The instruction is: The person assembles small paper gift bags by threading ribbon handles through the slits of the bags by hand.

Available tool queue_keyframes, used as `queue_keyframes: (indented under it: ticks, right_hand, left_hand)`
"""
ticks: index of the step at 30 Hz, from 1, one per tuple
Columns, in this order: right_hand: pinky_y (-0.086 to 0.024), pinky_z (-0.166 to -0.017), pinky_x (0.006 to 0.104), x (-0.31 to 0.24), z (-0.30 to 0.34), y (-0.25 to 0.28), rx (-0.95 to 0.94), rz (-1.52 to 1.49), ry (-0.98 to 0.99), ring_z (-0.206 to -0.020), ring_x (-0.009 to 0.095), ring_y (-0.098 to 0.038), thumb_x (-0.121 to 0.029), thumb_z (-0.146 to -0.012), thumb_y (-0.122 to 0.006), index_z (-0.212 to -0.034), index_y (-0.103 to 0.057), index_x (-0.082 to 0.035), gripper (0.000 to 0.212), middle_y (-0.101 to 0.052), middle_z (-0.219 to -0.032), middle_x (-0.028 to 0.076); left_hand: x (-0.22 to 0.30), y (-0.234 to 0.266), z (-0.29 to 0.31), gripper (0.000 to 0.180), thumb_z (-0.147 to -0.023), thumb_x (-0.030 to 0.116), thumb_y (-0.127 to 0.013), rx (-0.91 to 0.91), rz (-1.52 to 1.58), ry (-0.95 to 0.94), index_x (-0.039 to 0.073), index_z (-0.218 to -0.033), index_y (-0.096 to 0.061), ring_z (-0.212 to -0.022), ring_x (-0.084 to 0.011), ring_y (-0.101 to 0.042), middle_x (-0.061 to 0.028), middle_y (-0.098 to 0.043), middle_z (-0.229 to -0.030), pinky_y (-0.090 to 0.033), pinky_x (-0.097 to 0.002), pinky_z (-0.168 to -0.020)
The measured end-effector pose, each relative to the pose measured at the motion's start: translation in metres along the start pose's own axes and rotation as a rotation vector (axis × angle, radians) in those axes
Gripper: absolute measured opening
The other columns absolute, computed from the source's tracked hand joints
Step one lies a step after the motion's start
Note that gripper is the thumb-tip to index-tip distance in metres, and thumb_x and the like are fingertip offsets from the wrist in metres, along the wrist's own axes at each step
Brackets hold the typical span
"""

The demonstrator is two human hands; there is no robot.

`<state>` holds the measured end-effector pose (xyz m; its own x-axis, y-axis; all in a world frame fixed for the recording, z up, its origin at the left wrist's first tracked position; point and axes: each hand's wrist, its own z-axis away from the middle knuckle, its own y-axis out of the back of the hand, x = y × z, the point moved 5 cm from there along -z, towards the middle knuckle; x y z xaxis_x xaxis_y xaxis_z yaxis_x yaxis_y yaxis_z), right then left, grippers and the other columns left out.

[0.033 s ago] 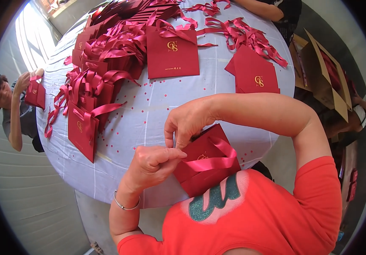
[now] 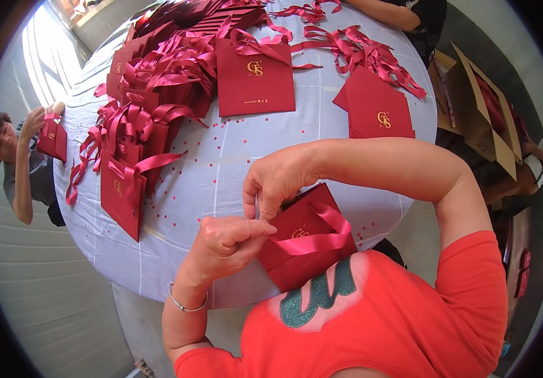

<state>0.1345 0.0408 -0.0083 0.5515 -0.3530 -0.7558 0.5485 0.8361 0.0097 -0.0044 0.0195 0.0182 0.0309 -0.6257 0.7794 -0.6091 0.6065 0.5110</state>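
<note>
A dark red paper gift bag [image 2: 296,263] with a gold print leans at the table's near edge, tilted against my body. Its pink-red ribbon handle [image 2: 318,244] loops across the front. At the bag's upper left edge my left hand [image 2: 230,244] is closed in a pinch, thumb and forefinger pressed together. My right hand [image 2: 279,181] arches over the same edge from above, its fingers curled down close to the left fingertips. What the fingertips of either hand grip is hidden behind them.
Finished-looking red bags with ribbons crowd the table's left [image 2: 120,195]. One flat bag [image 2: 255,82] lies ahead; flat red bags [image 2: 381,110] and loose ribbons [image 2: 372,53] lie right. Small red dots dot the white cloth [image 2: 189,173]. Co-workers sit around; an open carton [image 2: 482,113] stands right.
</note>
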Motion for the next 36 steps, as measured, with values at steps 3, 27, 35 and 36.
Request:
queue_keyframes:
  ticks: [3,27,35,36]
  right_hand:
    - [-0.041,-0.051,0.024,0.009,-0.007,0.001,0.043,-0.114,0.012,-0.062,0.009,-0.056,-0.007,-0.071,-0.079,-0.104,-0.068,-0.001,0.036,-0.067,-0.077,0.003]
    - [-0.047,-0.049,0.0278,0.012,0.012,0.025,0.58,-0.219,0.152,-0.059,0.014,-0.059,-0.004,-0.07,-0.075,-0.083,-0.061,-0.003,0.019,-0.061,-0.075,0.005]
    - [-0.052,-0.061,0.0291,0.008,0.007,0.043,0.874,0.146,0.431,-0.07,0.014,-0.063,-0.003,-0.071,-0.073,-0.082,-0.063,0.0,0.016,-0.065,-0.077,0.006]
    - [-0.052,-0.064,0.0284,0.011,0.007,0.051,0.918,0.089,0.442,-0.071,0.014,-0.063,-0.003,-0.071,-0.073,-0.082,-0.063,0.001,0.015,-0.066,-0.077,0.006]
  left_hand:
    - [0.001,0.001,0.0,0.021,-0.075,-0.006,-0.069,-0.014,-0.018,0.013,0.006,-0.091,-0.075,-0.06,-0.0178,-0.067,-0.0075,-0.069,-0.07,-0.051,-0.0277,-0.055]
    - [-0.001,-0.005,0.003,0.017,-0.069,-0.002,-0.072,-0.077,-0.01,0.082,0.006,-0.08,-0.061,-0.051,-0.0136,-0.06,-0.0035,-0.063,-0.064,-0.047,-0.0256,-0.049]
    - [-0.006,-0.004,0.004,0.023,-0.071,-0.002,-0.072,-0.01,0.048,0.205,0.004,-0.09,-0.061,-0.046,-0.008,-0.055,-0.0011,-0.061,-0.063,-0.042,-0.0229,-0.046]
    - [-0.007,-0.005,0.003,0.026,-0.071,-0.002,-0.072,-0.025,0.068,0.207,0.004,-0.093,-0.062,-0.046,-0.006,-0.054,0.0,-0.06,-0.062,-0.041,-0.0221,-0.046]
